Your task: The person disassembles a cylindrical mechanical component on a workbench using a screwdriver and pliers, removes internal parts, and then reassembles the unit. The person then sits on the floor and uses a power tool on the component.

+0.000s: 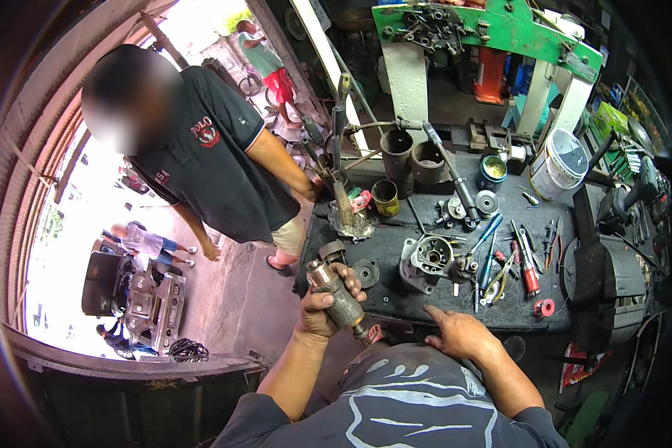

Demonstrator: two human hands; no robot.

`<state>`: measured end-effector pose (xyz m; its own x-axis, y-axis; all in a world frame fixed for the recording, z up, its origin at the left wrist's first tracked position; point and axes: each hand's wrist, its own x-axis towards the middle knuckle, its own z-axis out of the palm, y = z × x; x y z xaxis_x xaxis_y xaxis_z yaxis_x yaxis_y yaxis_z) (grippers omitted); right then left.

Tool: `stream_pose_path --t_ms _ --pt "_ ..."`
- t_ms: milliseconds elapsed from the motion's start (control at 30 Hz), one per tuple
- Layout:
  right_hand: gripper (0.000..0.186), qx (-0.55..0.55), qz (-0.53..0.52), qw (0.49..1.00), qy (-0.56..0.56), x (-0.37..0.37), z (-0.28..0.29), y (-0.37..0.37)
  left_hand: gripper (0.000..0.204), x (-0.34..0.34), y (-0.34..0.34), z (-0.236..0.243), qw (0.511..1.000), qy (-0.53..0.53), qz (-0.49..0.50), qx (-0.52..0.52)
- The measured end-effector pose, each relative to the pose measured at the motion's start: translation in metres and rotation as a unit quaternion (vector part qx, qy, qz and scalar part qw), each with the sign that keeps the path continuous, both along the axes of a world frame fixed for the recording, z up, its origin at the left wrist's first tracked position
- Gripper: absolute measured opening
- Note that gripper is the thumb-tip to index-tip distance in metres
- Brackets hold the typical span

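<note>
My left hand (315,317) is wrapped around a motor armature (343,308), a thick grey cylinder with a copper-coloured ring at its upper end and a shaft at its lower end. It is held tilted, in front of the bench's left front corner. My right hand (461,334) rests near the bench's front edge with nothing in it, its index finger stretched out and its fingers apart. Beyond that hand stands an open metal housing (430,256) with a round bore. A flat round metal part (366,273) lies beside the armature, partly behind my left fingers.
Screwdrivers, pliers (500,278) and a red-handled tool (530,282) cover the dark bench (396,302) at right. Metal cups (428,162), a grease tub (493,170) and a white bucket (558,166) stand behind. A person (220,157) leans a hand on the bench's far left corner.
</note>
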<state>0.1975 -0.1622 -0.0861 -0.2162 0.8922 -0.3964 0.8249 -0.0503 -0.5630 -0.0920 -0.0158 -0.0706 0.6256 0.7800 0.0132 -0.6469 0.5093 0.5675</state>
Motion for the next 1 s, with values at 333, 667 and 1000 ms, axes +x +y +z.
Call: stream_pose_path --t_ms 333,667,1000 --pt "0.078 0.015 0.005 1.0 -0.005 0.0011 0.0017 0.0064 0.054 0.0018 0.0039 -0.001 0.999 -0.033 -0.035 -0.019" --pt "0.077 0.006 0.006 1.0 -0.005 0.003 0.0015 0.007 0.054 -0.0012 0.0088 -0.0045 0.991 -0.1 -0.081 -0.029" --pt "0.077 -0.006 -0.005 1.0 -0.001 0.0058 0.0035 0.0079 0.047 0.0001 0.0074 -0.007 0.943 -0.27 -0.189 -0.04"
